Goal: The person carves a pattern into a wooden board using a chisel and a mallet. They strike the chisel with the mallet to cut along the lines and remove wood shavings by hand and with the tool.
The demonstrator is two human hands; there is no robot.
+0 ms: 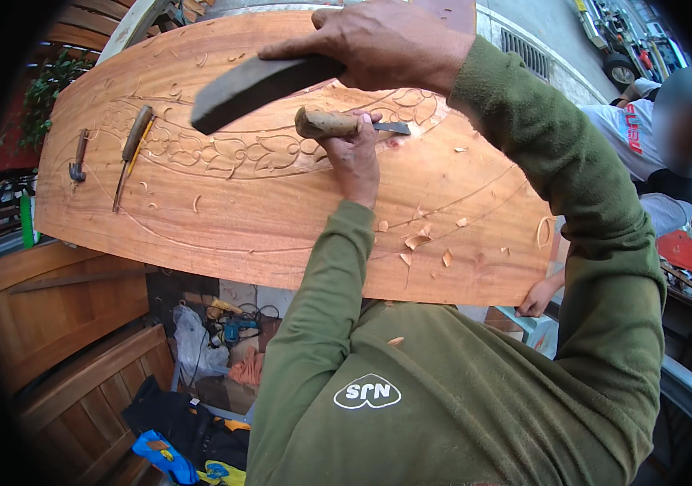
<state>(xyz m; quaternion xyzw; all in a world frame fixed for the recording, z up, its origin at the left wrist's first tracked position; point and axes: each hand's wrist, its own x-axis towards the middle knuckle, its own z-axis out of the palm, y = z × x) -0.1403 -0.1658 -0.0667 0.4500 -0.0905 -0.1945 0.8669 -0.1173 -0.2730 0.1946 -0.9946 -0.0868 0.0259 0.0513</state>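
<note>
A large wooden panel (265, 223) with carved leaf and flower relief (257, 152) lies in front of me. My left hand (356, 166) is closed round a wood-handled chisel (326, 124), its metal blade pointing right at the carving's edge; whether the tip is in the wood I cannot tell. Raised above the panel, my right hand (401, 47) grips a dark, slightly curved wooden block (249, 91), whose free end hangs left of the chisel handle, apart from it. Curled wood shavings (419, 237) are scattered right of my left forearm.
On the panel's left lie a small hammer (79, 155), a dark-handled chisel (135, 136) and a pencil (143, 139). A person (642, 134) is at the right; another person's hand (536, 298) touches the near right corner. Below left are wooden furniture (79, 304) and a power tool (239, 326).
</note>
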